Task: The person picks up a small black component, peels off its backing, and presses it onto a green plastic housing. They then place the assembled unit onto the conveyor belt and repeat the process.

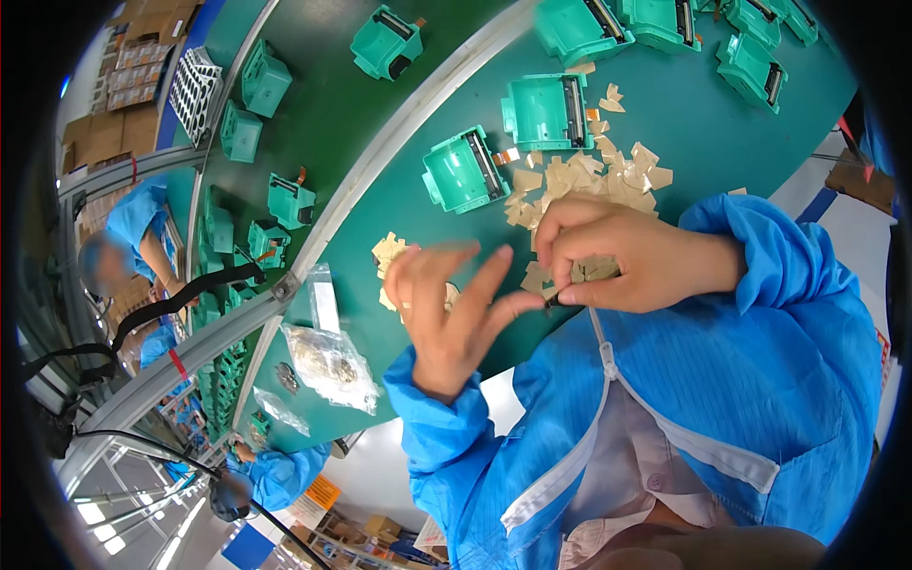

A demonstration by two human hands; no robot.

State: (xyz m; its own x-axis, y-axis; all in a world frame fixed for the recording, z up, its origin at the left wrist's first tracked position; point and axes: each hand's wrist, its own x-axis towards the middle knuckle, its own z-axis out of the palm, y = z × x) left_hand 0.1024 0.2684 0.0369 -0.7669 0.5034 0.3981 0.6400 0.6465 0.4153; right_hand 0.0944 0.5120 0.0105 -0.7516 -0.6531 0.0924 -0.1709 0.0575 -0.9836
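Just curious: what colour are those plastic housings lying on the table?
Teal green, seen best in the head view, like the plastic housing on the green table.

Green work table (703, 123), upper right of frame: several teal plastic housings (546, 111), a spread of tan paper scraps (589, 180). Clear plastic bags (328, 361) lie at lower left edge.

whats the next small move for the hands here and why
Probably peel the small dark piece free and carry it to the nearest teal housing. The right hand and the left hand pinch it together above the green table, beside the tan backing scraps.
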